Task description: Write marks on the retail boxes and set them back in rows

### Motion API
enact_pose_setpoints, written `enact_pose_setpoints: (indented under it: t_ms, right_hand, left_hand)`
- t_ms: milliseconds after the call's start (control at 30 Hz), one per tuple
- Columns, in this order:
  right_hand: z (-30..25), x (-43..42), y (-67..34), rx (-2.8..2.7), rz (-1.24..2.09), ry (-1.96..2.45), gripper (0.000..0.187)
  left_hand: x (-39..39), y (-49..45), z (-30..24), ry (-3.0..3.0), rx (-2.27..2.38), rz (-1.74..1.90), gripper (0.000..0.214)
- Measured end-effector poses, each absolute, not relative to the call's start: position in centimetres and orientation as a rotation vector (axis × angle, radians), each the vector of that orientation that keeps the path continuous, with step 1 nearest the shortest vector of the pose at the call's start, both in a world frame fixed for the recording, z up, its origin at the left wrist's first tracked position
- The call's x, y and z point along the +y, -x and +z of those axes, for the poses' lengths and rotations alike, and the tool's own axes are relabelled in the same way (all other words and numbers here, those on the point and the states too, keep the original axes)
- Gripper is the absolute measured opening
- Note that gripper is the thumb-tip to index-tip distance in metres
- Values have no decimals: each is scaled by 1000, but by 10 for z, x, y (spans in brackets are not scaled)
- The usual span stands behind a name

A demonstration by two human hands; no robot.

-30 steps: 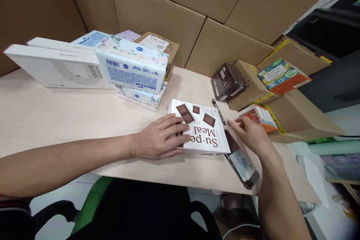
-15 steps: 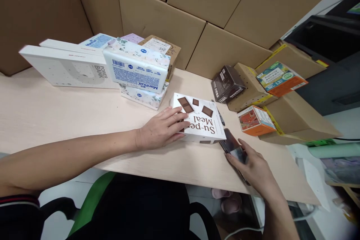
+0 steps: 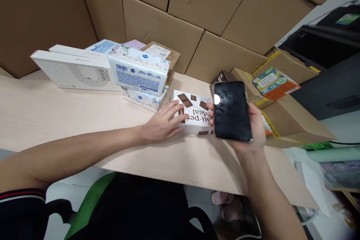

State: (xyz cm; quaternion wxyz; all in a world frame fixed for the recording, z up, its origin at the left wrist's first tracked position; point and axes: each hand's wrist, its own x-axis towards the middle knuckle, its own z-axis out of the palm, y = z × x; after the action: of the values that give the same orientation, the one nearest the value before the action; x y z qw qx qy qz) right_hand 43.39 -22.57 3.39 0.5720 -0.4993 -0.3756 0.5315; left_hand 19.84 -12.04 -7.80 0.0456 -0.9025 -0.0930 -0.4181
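My right hand (image 3: 255,127) is wrapped round a smartphone (image 3: 233,110), held up above the desk with its dark screen facing me. A white reflection shows at the screen's left edge. My left hand (image 3: 161,122) lies with its fingers spread on the left end of a white box (image 3: 194,122) printed with chocolate pieces and "Su-per Meal". The phone and my right fingers cover the right end of that box. Just beyond my left hand stand two stacked packs of tissues (image 3: 137,71).
White power bank boxes (image 3: 75,75) stand at the left of the desk (image 3: 56,120). Cardboard boxes (image 3: 157,20) form a wall behind. To the right are open cartons (image 3: 295,118) and an orange-green box (image 3: 275,82). Slippers (image 3: 230,210) lie on the floor below.
My right hand has picked up the phone from the desk and raised it in front of the box's right end. My left hand stays on the box. The view has shifted slightly.
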Motion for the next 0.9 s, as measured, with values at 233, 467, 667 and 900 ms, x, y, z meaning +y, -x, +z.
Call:
enact_pose_setpoints:
  t_ms: [233,467,667,900]
  right_hand:
    - [13,-183,-393,-819,1590,938,61]
    - [4,-186,-397,-689,1602,898,61]
    - [0,-190,-392,-789,1619,886,62]
    - [-2,-187,-394,-855,1582,915,62]
  left_hand:
    - [-125,-188,-74,2738,-251,-1222,40]
    - [-124,-188,-72,2781,-195,-1215,43]
    - [-128,-185,-71,2832,-222,-1206,40]
    - [-128,-187,-72,2830,-216,-1187,41]
